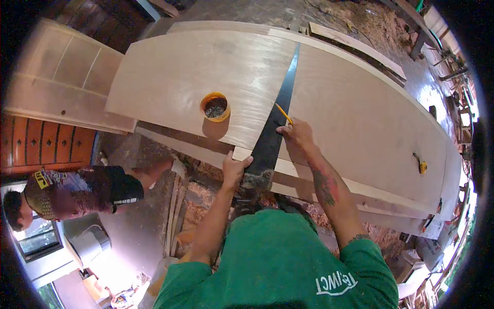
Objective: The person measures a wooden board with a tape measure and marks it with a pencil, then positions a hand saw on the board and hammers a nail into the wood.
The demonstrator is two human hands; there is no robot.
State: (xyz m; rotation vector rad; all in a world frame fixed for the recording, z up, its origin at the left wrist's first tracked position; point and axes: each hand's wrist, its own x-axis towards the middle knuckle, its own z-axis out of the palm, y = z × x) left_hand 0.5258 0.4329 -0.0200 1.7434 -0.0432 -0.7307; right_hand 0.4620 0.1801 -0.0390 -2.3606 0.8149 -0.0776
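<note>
A handsaw (278,110) lies across the plywood sheet (170,67), its blade tapering away from me and its wide end by the near edge. My right hand (298,133) is closed round a yellow pencil (283,114), whose tip is close to the blade's left edge. At the sheet's near edge my left hand (235,169) grips a short pale wood strip (242,153); the thumb reaches the saw's edge, and some fingers are hidden below. An orange tub (215,107) holding small dark pieces, perhaps nails, stands on the plywood left of the saw.
A yellow tape measure (422,167) lies at the right end of the plywood. Wooden panels (67,72) stand at the left. Another person (77,193) is at the lower left. Boards (355,49) lie beyond the far edge.
</note>
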